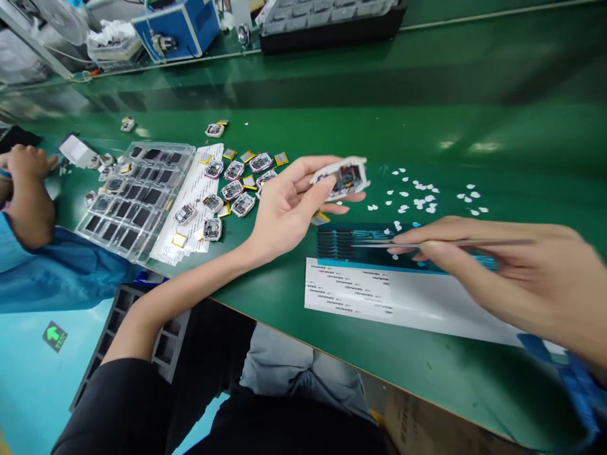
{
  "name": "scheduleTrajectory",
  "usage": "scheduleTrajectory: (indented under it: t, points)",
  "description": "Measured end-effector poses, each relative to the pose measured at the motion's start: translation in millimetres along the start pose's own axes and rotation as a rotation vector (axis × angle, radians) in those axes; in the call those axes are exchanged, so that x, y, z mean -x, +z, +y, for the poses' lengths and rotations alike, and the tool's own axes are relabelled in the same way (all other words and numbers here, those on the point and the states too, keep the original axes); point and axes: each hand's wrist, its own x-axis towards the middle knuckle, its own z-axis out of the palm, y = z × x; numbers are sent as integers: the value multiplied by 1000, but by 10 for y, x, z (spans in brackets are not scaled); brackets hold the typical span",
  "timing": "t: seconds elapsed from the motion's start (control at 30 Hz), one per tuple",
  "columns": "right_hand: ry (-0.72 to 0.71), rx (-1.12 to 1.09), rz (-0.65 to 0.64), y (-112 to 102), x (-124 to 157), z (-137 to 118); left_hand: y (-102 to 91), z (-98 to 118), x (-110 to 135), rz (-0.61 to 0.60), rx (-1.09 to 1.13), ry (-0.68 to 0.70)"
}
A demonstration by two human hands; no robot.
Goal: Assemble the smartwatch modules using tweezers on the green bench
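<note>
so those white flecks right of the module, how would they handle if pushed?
The white flecks look tiny, flat and thin, so probably very light and apt to scatter. Likely hard to pinch bare-handed; the right hand holds tweezers.

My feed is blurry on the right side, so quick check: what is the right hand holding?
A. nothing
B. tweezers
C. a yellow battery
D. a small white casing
B: the right hand pinches thin metal tweezers whose tips point left over the blue sheet, while the white casing sits in the left hand.
</note>
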Motion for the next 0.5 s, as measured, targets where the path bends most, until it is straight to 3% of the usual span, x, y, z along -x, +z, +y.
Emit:
scheduleTrajectory:
  t: [0.13, 0.27, 0.4, 0.5]
  points:
    - [34, -69, 34, 131, -37, 88, -63, -165, 85, -102, -13, 238]
    - [45, -80, 17, 178, -21, 174, -142, -219, 75, -182, -246, 532]
    - [20, -80, 22, 179, -27, 201, -223, -225, 30, -401, -519, 597]
    - [-14, -62, 35, 182, -23, 213, -201, -266, 54, -494, -722, 580]
